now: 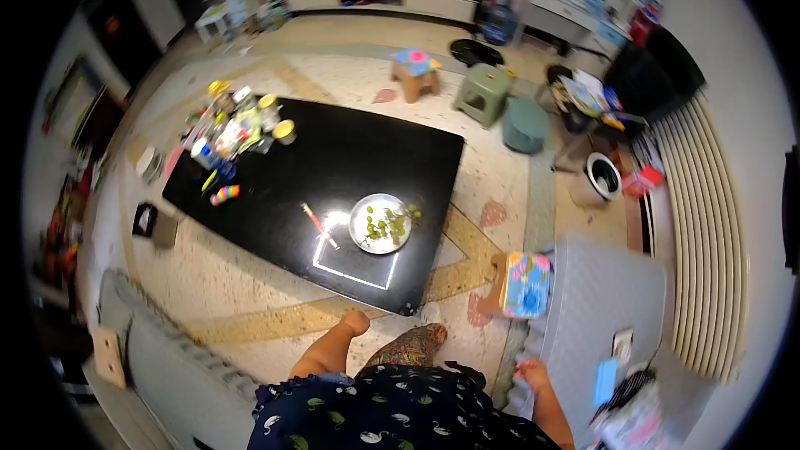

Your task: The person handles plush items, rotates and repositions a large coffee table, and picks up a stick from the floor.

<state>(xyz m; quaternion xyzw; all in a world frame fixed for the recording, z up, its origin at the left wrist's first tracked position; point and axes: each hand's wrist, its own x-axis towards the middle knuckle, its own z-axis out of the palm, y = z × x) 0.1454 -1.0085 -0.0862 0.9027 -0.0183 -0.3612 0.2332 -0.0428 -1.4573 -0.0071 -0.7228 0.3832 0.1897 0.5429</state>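
Note:
My left hand [357, 322] hangs in front of the near edge of the black table [367, 146], apart from it. Its fingers are curled closed, and nothing shows in them. My right hand [531, 372] is low beside the grey sofa [604, 300], its fingers loosely bent and a little apart, with nothing seen in it. On the table, a round metal plate [359, 237] holds green fruit on stems [388, 225]. A thin red-and-white stick-like item [320, 226] lies left of the plate. A rainbow-coloured item [225, 194] rests near the table's left edge.
Bottles, cups and packets crowd the table's far left, including a yellow cup [284, 132]. A small stool with a colourful top [527, 285] stands against the right sofa. Beyond the table are a green stool [483, 93], a teal bin-like stool [525, 125] and a waste bin [597, 179].

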